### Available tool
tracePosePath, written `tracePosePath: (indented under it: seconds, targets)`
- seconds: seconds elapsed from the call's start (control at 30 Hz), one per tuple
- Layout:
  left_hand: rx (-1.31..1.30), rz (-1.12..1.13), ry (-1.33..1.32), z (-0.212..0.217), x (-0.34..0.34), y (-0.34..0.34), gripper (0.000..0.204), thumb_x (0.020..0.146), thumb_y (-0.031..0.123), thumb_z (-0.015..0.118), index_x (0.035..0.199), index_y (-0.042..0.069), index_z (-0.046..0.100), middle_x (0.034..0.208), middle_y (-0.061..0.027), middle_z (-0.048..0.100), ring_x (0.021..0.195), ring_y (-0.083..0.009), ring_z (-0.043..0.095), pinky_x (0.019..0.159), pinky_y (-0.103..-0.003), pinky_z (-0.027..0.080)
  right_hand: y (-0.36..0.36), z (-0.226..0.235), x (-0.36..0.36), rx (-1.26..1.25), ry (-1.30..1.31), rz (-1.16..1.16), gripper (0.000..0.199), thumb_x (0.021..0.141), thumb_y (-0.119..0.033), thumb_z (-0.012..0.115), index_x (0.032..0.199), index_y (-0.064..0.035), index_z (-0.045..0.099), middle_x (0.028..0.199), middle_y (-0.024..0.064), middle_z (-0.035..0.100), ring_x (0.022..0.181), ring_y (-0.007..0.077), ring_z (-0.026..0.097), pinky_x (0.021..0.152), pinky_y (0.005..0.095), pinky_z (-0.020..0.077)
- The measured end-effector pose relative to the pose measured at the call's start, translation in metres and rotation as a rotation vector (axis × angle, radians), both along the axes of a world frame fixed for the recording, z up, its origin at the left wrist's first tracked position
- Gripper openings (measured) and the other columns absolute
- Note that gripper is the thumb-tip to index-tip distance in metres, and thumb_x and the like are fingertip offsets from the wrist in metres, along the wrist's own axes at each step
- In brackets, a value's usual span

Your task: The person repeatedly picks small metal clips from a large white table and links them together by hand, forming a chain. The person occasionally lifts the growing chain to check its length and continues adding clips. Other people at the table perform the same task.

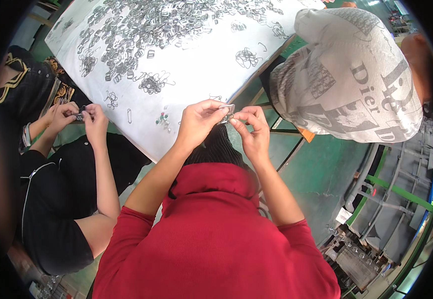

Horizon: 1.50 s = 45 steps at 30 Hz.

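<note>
I see left hand (196,122) and right hand (252,130) raised together just off near edge of bench (211,74), each grip pinched shut on one small metal buckle (227,110). Large heap of loose metal buckles (146,30) at far end of bench; I judge most work left. Co-worker's hands (79,115) left of bench; second person in grey printed shirt (351,74) right of bench.
</note>
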<state>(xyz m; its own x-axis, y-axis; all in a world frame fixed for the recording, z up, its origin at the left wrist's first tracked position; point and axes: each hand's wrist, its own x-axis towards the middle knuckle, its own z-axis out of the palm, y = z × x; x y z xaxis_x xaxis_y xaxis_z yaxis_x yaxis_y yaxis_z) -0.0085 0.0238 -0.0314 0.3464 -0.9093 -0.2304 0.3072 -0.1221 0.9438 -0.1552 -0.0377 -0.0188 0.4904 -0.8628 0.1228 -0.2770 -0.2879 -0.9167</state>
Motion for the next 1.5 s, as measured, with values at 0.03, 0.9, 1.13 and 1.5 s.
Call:
tracePosePath:
  seconds: [0.03,0.9,1.13,1.5]
  targets:
    - [-0.007,0.004,-0.026,-0.001,0.000,0.001,0.016,0.085,0.006,0.063,0.098,-0.003,0.066,0.088,-0.0074,0.067,0.081,-0.0100,0.061,0.072,-0.023,0.050,0.001,0.001,0.000,-0.018,0.003,-0.011,0.011,0.075,-0.008,0.071,0.084,-0.0054,0.067,0.088,0.0060,0.053,0.084,0.0199,0.054,0.073,0.0301,0.0442]
    - [-0.144,0.136,-0.288,-0.008,-0.018,0.050,0.009,0.079,0.004,0.066,0.088,0.004,0.068,0.080,-0.0077,0.065,0.073,-0.0210,0.061,0.065,-0.031,0.048,-0.054,-0.097,0.227,-0.510,1.003,0.910,0.021,0.087,-0.018,0.053,0.094,-0.0015,0.062,0.106,0.0146,0.059,0.091,0.0274,0.063,0.077,0.0382,0.0511]
    - [-0.137,0.131,-0.242,-0.021,-0.008,0.054,0.012,0.080,-0.002,0.065,0.091,0.002,0.067,0.086,-0.0079,0.066,0.075,-0.0141,0.063,0.068,-0.025,0.050,-0.094,-0.111,0.173,0.740,0.210,0.765,0.012,0.088,-0.014,0.059,0.092,-0.0028,0.058,0.084,0.0063,0.061,0.077,0.0165,0.061,0.068,0.0279,0.0496]
    - [-0.167,0.154,-0.174,-0.042,-0.001,0.052,0.014,0.083,-0.005,0.061,0.095,-0.001,0.066,0.089,-0.0080,0.065,0.077,-0.0111,0.063,0.069,-0.023,0.053,-0.060,-0.019,0.086,0.731,-0.071,0.306,0.014,0.084,-0.014,0.063,0.092,-0.0017,0.061,0.088,0.0049,0.061,0.078,0.0125,0.059,0.063,0.0227,0.0413]
